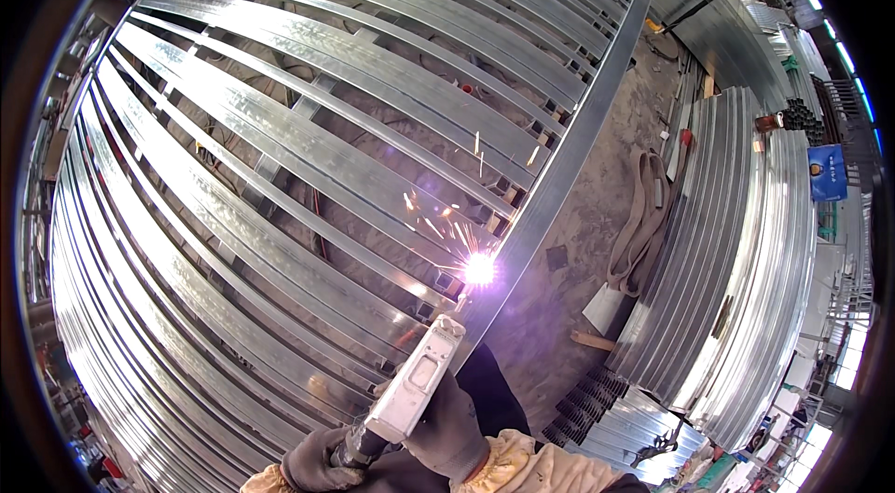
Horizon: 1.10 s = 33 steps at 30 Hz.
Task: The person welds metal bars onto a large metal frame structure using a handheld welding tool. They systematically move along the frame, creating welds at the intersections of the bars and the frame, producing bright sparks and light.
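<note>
My right hand (449, 432), in a grey glove, is wrapped round a handheld welding gun (421, 379) with a pale, boxy body. Its nozzle points up and away, and a bright violet-white arc (480, 268) burns just beyond it. Sparks fly up and to the left from there. The arc sits where the metal bars (368, 190) meet a long flat edge rail (573, 153). My left hand (320, 458), gloved too, closes on the dark round rear part of the gun. The glare hides the joint itself.
Long shiny bars lie in spaced rows to the left and far side, with gaps showing the floor. At right are stacked metal profiles (695, 241), a looped strap (637, 223) on the dusty floor and a blue sign (826, 173). Dark tube ends (585, 404) lie near my right sleeve.
</note>
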Tool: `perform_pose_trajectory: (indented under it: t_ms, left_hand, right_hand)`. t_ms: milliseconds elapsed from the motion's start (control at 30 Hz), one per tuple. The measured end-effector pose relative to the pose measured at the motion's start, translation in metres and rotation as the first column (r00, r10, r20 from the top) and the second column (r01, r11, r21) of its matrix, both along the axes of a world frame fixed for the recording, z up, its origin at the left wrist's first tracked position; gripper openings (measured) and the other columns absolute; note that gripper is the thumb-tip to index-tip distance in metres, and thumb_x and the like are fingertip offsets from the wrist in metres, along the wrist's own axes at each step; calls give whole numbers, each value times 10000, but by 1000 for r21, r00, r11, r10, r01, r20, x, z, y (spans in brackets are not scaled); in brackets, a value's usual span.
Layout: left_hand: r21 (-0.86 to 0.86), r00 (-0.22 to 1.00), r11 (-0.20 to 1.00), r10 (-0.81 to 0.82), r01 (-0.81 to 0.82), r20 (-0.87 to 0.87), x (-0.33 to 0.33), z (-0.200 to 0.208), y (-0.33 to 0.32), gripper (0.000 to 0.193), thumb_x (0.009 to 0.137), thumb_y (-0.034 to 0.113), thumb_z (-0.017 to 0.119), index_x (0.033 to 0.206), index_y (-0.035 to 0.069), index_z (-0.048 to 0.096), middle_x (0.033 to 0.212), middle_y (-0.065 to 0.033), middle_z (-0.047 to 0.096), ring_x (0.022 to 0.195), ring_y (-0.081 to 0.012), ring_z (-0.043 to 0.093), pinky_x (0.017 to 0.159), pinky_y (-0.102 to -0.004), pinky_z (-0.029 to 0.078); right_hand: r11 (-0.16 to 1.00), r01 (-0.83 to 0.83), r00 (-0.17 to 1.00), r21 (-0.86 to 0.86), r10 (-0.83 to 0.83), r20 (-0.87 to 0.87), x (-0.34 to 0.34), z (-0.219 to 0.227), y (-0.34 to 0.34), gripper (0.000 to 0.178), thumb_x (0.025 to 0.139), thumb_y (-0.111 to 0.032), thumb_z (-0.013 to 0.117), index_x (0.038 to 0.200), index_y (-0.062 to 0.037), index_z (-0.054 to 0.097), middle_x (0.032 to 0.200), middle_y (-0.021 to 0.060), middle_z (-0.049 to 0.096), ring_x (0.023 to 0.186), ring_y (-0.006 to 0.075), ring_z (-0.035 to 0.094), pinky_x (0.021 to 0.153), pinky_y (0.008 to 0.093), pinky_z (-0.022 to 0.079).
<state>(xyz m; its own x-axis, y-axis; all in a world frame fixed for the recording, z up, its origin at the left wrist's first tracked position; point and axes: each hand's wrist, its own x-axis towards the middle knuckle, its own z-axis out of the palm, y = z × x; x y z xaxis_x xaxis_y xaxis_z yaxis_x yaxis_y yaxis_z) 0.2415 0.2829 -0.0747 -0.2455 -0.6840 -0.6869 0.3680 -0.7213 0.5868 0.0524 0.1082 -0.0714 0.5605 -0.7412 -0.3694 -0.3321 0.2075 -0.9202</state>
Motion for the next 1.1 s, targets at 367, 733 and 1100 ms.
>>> perform_pose_trajectory:
  t_ms: [367, 733, 1100]
  left_hand:
    - [25, 999, 999, -25, 25, 20, 1, 1, 3, 619, 731, 355, 940, 1122, -17, 636, 925, 9, 632, 804, -92, 552, 717, -273, 476]
    - [62, 999, 997, 38, -36, -22, -3, 7, 1, 620, 719, 348, 948, 1119, -15, 642, 923, 9, 635, 808, -90, 561, 716, -272, 480]
    - [26, 998, 999, -41, 40, 37, 1, 9, 3, 588, 728, 346, 942, 1093, -6, 645, 904, 5, 649, 804, -91, 582, 718, -282, 496]
  right_hand:
    - [994, -26, 1000, -108, 25, -9, -2, -3, 3, 416, 824, -245, 793, 1200, -110, 677, 1140, 109, 650, 974, 309, 699, 836, 401, 577]
    - [993, -41, 999, -111, 42, 3, -2, -2, 3, 403, 812, -227, 793, 1185, -119, 690, 1159, 126, 617, 981, 331, 681, 843, 417, 568]
    - [996, -65, 998, -65, 63, -26, -1, 1, 7, 364, 800, -239, 806, 1136, -129, 716, 1141, 114, 604, 1003, 314, 641, 861, 417, 540]
